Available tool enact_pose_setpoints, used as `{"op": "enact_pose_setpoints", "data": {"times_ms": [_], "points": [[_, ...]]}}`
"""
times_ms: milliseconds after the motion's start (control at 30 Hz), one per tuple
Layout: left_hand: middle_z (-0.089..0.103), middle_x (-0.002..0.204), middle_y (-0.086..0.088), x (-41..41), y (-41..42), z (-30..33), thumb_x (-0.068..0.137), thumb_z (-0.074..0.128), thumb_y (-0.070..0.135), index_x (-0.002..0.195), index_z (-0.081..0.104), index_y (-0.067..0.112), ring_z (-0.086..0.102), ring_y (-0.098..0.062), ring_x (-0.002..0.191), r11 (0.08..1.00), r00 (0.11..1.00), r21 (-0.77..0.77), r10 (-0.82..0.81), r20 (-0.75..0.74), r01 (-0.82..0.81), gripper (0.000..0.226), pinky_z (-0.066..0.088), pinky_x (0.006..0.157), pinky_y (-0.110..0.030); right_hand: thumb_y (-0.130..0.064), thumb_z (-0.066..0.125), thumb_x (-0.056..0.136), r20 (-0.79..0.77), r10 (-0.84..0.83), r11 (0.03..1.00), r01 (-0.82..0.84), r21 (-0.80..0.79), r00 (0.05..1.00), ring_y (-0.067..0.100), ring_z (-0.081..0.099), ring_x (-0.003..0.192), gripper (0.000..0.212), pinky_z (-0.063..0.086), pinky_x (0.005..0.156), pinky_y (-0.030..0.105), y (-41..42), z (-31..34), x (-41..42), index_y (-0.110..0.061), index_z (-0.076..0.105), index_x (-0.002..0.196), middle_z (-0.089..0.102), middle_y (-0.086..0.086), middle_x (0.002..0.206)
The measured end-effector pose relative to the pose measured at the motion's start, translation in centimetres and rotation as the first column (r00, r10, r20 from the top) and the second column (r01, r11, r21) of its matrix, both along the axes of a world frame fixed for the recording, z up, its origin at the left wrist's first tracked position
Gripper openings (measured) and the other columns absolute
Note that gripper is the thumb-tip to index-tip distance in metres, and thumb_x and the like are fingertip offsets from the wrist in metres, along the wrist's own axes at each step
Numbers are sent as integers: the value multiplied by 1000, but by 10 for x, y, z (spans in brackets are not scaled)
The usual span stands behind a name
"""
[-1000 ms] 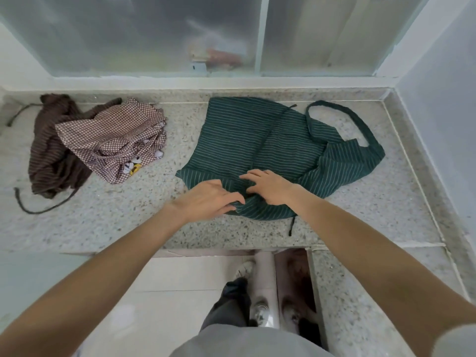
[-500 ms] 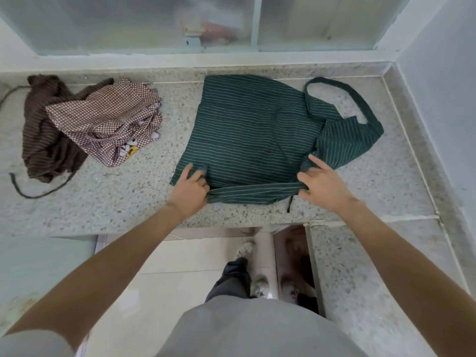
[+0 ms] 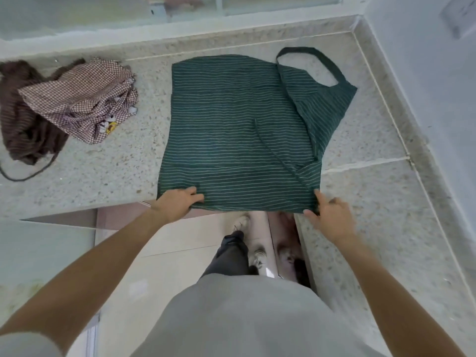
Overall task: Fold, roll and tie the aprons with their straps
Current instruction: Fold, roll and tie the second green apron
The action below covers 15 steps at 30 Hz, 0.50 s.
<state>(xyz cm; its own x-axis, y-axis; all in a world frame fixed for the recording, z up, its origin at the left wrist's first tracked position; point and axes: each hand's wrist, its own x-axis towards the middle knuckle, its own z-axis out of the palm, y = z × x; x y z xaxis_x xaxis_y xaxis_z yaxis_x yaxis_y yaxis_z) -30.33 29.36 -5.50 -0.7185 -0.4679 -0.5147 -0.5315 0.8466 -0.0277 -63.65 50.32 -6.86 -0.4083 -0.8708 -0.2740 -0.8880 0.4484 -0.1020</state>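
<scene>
A dark green striped apron (image 3: 231, 130) lies spread flat on the speckled stone counter (image 3: 116, 161). Its neck loop (image 3: 311, 54) points to the far right, and a thin strap (image 3: 273, 153) lies diagonally across the cloth. My left hand (image 3: 177, 202) pinches the apron's near left corner. My right hand (image 3: 327, 213) grips the near right corner. The near hem hangs a little over the counter's front edge.
A crumpled checked apron (image 3: 85, 99) lies at the left on top of a brown striped apron (image 3: 23, 119) with a trailing strap. A frosted window runs along the back and a wall stands at the right. The counter turns toward me on the right side.
My hands have moved apart from the middle of the near hem to its two corners. The apron has been pulled toward me and now lies flatter and wider.
</scene>
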Motion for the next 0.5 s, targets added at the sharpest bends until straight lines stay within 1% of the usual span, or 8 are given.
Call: {"op": "enact_pose_setpoints", "data": {"times_ms": [33,67,100,167,233,300,367,500], "points": [[48,125,3,2,6,-3,94,46,19,128,45,29,57,-20,104,998,1000,58,-10,11,9,36,45,74,-31,-43,58,89,170,-126,992,121,36,977,29,58,72,63,44,60,34,4,0,2,-14,36,141,64,11,71],[51,124,5,5,10,-6,93,49,25,126,47,31,57,-18,106,994,999,108,-21,35,17,34,46,77,-31,-44,51,93,289,-215,977,208,55,933,28,59,71,62,43,58,33,7,-1,2,-16,30,143,65,10,74],[53,122,7,6,14,-7,91,53,34,123,49,33,56,-16,106,989,998,148,-22,53,14,33,46,78,-31,-43,48,94,357,-255,966,251,58,898,28,61,75,58,44,60,33,10,-3,1,-16,31,143,67,9,78],[56,115,11,8,17,-7,83,56,57,122,49,37,56,-12,101,975,994,219,9,109,-32,45,44,74,-27,-37,47,96,358,-241,967,253,14,902,27,63,83,47,43,65,30,11,0,1,-12,43,136,69,8,85],[58,112,13,4,15,-2,78,46,72,124,48,37,54,-9,98,961,991,256,78,109,-104,58,41,73,-27,-30,49,96,310,-205,964,245,-98,928,24,60,79,37,40,64,27,5,4,-2,-12,52,128,65,4,86],[59,113,13,-7,4,2,84,39,69,125,49,36,53,-9,104,960,989,237,149,25,-151,54,44,81,-29,-26,52,94,330,-142,951,221,-216,933,18,54,73,31,42,65,29,-12,9,-9,-11,58,121,60,1,87],[60,115,12,-21,-13,5,92,41,56,124,52,33,55,-9,106,961,976,207,204,-81,-183,41,45,85,-29,-23,54,93,350,-62,944,169,-285,935,15,54,76,28,48,70,32,-37,16,-14,-11,59,119,59,2,94],[59,115,5,-55,-63,8,95,48,37,121,56,27,57,-15,103,940,890,191,331,-313,-283,29,49,82,-32,-22,53,94,332,122,939,-1,-343,935,21,54,104,29,48,83,33,-111,31,-20,-13,58,122,56,6,117]]}}
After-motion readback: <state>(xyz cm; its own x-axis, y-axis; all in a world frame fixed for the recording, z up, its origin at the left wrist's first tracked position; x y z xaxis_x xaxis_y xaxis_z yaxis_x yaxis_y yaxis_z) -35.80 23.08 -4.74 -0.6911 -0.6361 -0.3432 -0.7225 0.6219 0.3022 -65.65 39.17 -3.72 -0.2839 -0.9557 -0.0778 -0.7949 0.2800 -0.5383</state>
